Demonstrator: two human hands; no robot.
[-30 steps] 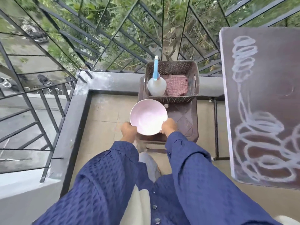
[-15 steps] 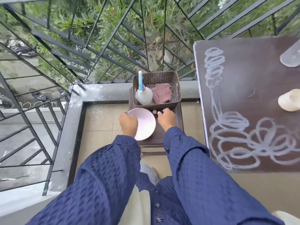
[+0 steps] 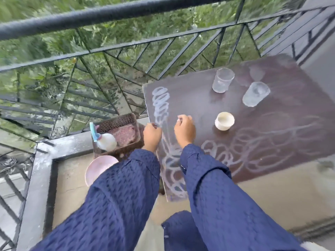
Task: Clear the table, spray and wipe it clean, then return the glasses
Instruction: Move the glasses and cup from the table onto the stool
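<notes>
Clearing has only begun: one plate is off, the rest waits.

My left grip (image 3: pixel 152 138) and my right grip (image 3: pixel 184 131) are both empty, with fingers loosely curled, at the edge of the worktop (image 3: pixel 190 98). The pink plate (image 3: pixel 99 167) lies low beside the basket (image 3: pixel 116 118). The glasses (image 3: pixel 223 80) and a white cup (image 3: pixel 224 121) stand on the worktop among white scribbles. The spray bottle (image 3: pixel 107 142) and the cloth (image 3: pixel 126 136) sit in the basket, so I judge spraying and wiping are not started.
</notes>
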